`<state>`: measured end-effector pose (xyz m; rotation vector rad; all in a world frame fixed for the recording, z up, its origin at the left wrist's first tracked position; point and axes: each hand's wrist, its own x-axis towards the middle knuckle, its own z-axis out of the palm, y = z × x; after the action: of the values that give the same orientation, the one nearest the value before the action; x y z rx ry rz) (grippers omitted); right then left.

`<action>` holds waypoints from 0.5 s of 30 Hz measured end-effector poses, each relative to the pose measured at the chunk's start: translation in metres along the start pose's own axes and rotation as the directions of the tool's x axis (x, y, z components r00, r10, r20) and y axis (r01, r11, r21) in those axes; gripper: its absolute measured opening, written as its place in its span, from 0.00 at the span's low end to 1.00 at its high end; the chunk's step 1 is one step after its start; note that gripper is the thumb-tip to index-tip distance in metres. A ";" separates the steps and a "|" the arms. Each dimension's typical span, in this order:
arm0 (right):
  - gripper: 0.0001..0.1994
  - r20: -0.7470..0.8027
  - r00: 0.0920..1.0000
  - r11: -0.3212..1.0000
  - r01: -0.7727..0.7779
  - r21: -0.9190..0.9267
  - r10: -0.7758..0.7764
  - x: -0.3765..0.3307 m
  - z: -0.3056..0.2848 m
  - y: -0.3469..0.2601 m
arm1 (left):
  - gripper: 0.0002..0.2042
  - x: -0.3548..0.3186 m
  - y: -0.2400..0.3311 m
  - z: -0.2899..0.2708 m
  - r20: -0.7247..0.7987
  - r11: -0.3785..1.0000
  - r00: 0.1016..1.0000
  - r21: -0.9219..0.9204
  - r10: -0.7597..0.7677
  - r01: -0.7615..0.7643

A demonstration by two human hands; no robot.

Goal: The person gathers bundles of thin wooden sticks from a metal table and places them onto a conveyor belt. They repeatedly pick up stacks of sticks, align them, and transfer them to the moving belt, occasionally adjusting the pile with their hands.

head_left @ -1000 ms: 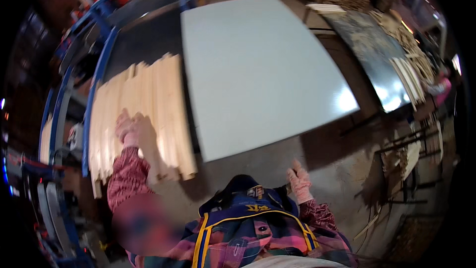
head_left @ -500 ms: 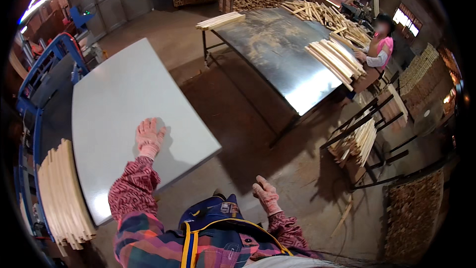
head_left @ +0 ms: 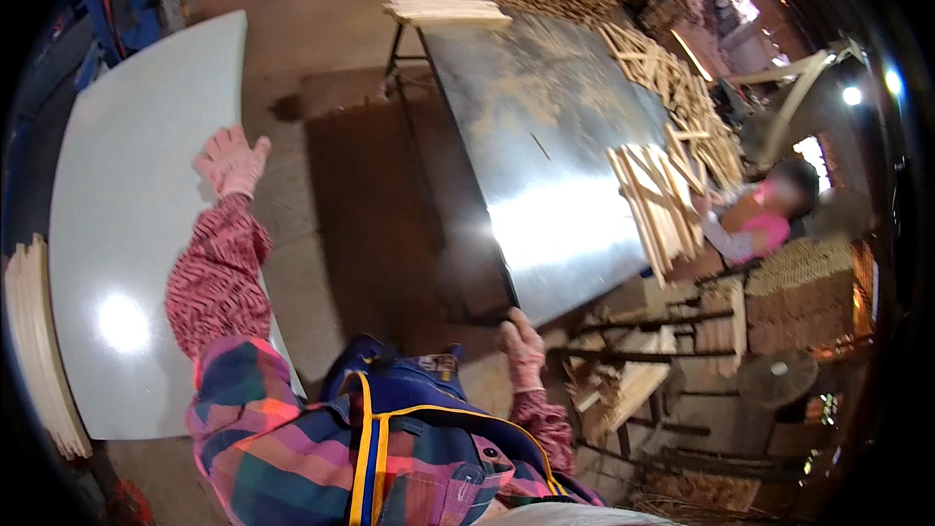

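Note:
My left hand point(head_left: 234, 164), in a pale pink knitted glove, is open with its fingers spread. It is at the right edge of a smooth grey-white tabletop point(head_left: 146, 205); I cannot tell whether the palm presses on it. My right hand point(head_left: 524, 351), gloved alike, is in front of my right side with its fingers loosely bent and nothing visible in them. In view it meets the near corner of a shiny metal-topped table point(head_left: 565, 224); whether it touches that corner is unclear.
Pale wooden strips point(head_left: 39, 351) lie left of the grey-white top. On the metal table are a strip bundle point(head_left: 448, 11), a stack point(head_left: 654, 205) and a loose heap point(head_left: 672, 88). A person point(head_left: 755, 219) works at its right. A black rack point(head_left: 643, 351) holds wood nearby.
My view has swung to the right, bringing the metal table closer. My left hand has gone from the middle of the grey-white top to its right edge. My right hand is now near the metal table's corner.

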<state>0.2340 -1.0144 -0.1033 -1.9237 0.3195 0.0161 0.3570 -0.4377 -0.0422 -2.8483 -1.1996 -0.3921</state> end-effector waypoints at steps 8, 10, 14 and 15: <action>0.24 0.284 0.868 0.912 -0.374 -0.169 0.408 0.172 0.040 -0.025 | 0.32 0.095 0.012 0.032 0.063 0.977 0.975 -0.030 -0.211 0.213; 0.23 0.319 0.849 0.902 -0.358 -0.241 0.422 0.222 0.049 -0.031 | 0.32 0.111 0.012 0.036 0.104 0.943 0.945 -0.087 -0.311 0.320; 0.23 0.349 0.929 0.967 -0.035 -0.251 0.124 0.369 0.102 -0.055 | 0.33 0.133 0.018 0.039 -0.015 0.934 0.935 0.035 -0.354 0.354; 0.24 0.300 0.939 0.939 -0.059 -0.338 0.167 0.381 0.120 -0.059 | 0.33 0.134 0.014 0.042 0.008 0.909 0.916 0.129 -0.402 0.397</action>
<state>0.6308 -0.9657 -0.1565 -2.1824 0.2140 0.4877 0.4667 -0.3486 -0.0491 -2.5026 -1.7525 -0.2627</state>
